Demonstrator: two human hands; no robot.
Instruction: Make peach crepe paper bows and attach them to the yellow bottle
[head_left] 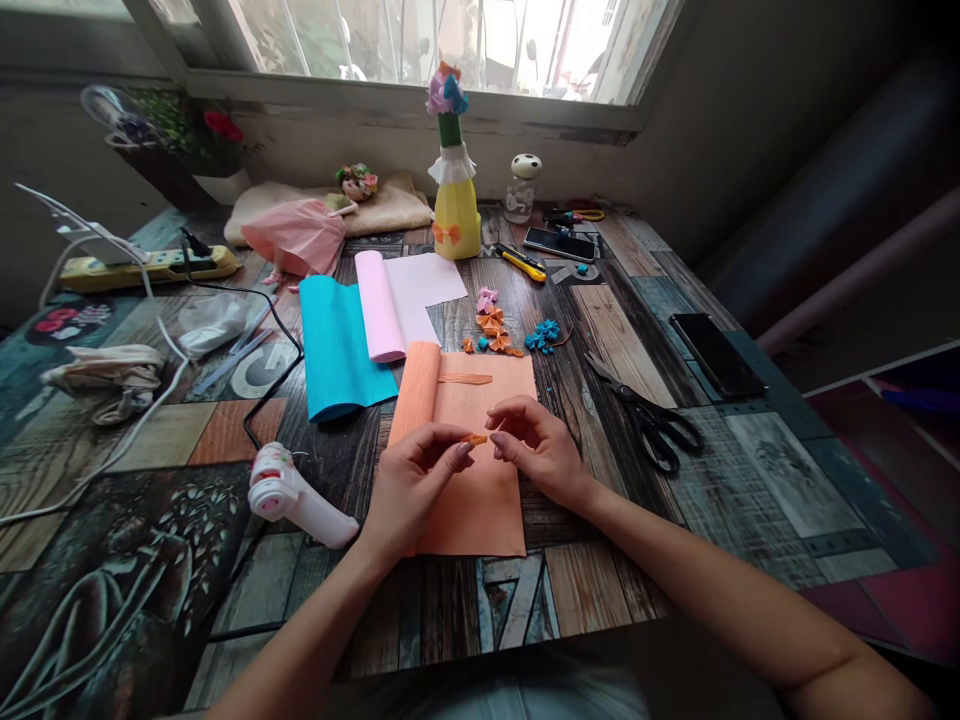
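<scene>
My left hand [420,480] pinches a small folded piece of orange crepe paper [474,438] between thumb and fingertips. Just to its right, my right hand [544,450] is curved, its thumb and forefinger slightly apart beside the piece. Both hands are above an orange crepe paper sheet [480,520], whose rolled end lies on the left. On that sheet rests a narrow orange strip [465,379]. Beyond it are orange paper flowers [492,322], a pink one [487,299] and a blue paper flower [543,336].
Left lie blue crepe paper [330,345], a pink roll [379,305] and a white glue gun [296,497]. Black scissors [649,415] and a phone [718,353] lie right. Behind stand a decorated yellow bottle [456,215], a yellow cutter [523,264] and a doll [296,235].
</scene>
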